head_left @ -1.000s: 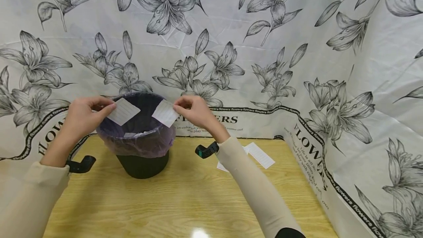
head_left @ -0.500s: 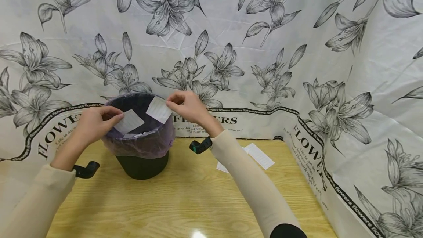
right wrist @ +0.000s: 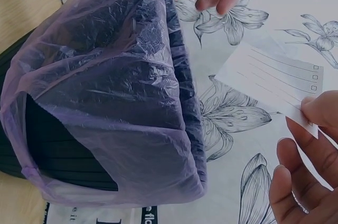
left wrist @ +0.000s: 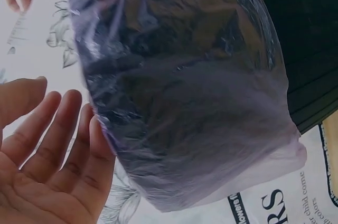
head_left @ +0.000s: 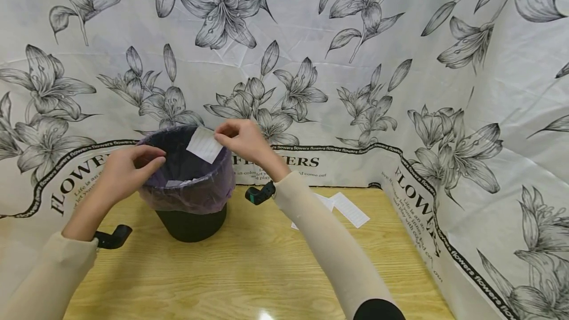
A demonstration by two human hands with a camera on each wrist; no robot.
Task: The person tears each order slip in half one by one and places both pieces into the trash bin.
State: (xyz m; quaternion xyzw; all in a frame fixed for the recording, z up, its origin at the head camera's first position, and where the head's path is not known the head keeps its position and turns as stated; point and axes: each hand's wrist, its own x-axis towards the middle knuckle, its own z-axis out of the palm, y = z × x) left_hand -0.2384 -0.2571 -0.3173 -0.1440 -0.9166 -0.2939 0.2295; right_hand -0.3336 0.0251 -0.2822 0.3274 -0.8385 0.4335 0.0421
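Note:
Between thumb and forefinger, my right hand point(head_left: 244, 140) pinches a small white lined paper slip point(head_left: 204, 145) above the right side of the bin's mouth. Small checkboxes run along one edge of the slip point(right wrist: 277, 78) in the right wrist view. My left hand point(head_left: 129, 169) is over the bin's left rim, fingers loosely bent and nothing held. The left wrist view shows that hand point(left wrist: 58, 166) beside the bin's purple bag. The dark bin point(head_left: 191, 223) stands on the table, lined with a translucent purple bag point(head_left: 209, 196). White paper point(head_left: 178, 182) shows inside it, partly hidden by the rim.
More lined paper slips point(head_left: 351, 209) lie on the wooden table point(head_left: 249, 270) to the right, partly behind the right sleeve. A flower-printed cloth point(head_left: 293, 28) hangs behind the bin and along the right side.
The slip in my left hand has been let go and is gone from the fingers, over the bin. My right hand has moved left with its slip, farther over the bin's mouth.

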